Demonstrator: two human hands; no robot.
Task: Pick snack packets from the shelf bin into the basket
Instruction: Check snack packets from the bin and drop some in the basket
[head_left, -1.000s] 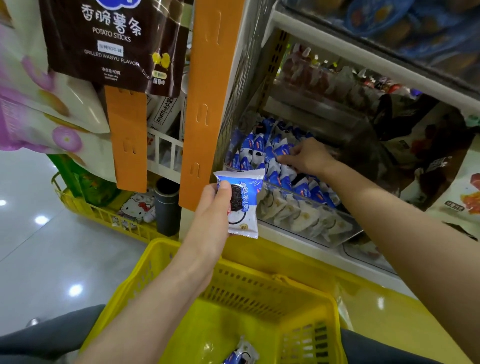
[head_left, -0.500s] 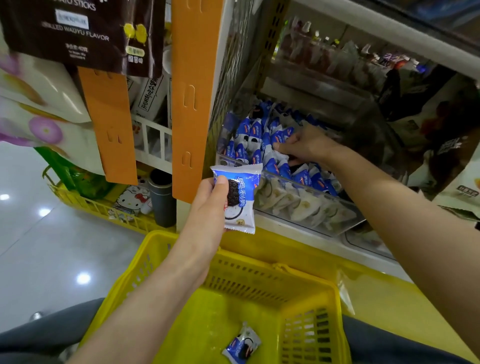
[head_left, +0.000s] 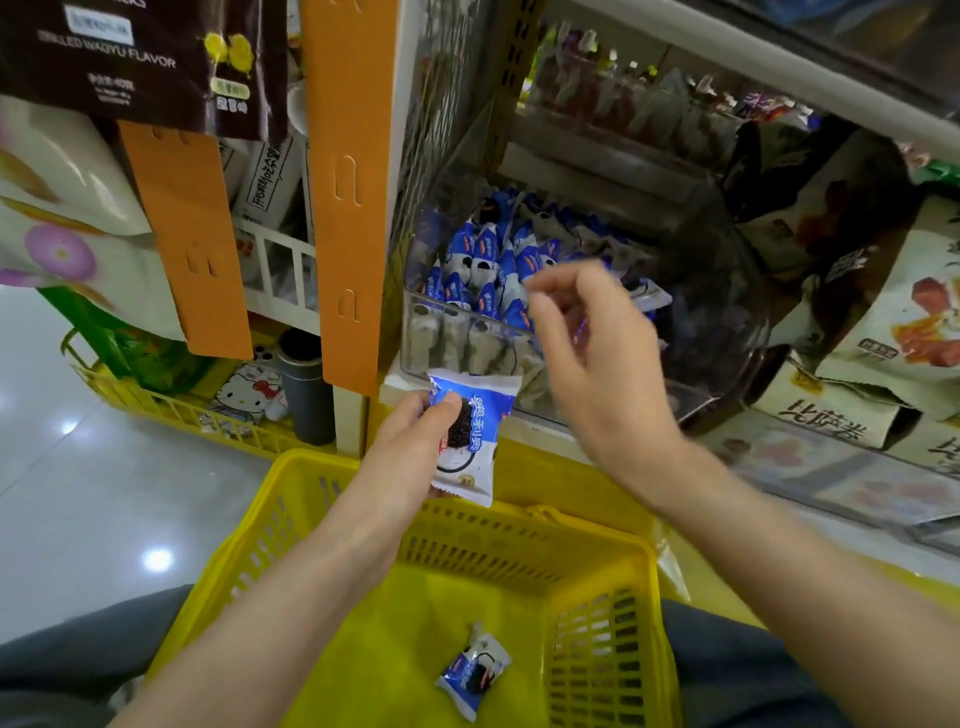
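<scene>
Blue packet (head_left: 470, 439) pinched in left hand (head_left: 410, 441) mid-frame over yellow basket (head_left: 311, 499); right hand (head_left: 592, 358), blurry, now out of bin (head_left: 727, 332), grip unclear, drop next.

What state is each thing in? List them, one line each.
Left hand: closed on a blue-and-white snack packet, held upright above the basket.
Right hand: blurred, in front of the bin; whether it holds a packet is unclear.
Clear shelf bin: open-topped, stocked with blue packets.
Yellow basket: one packet lying flat on its floor.
</scene>
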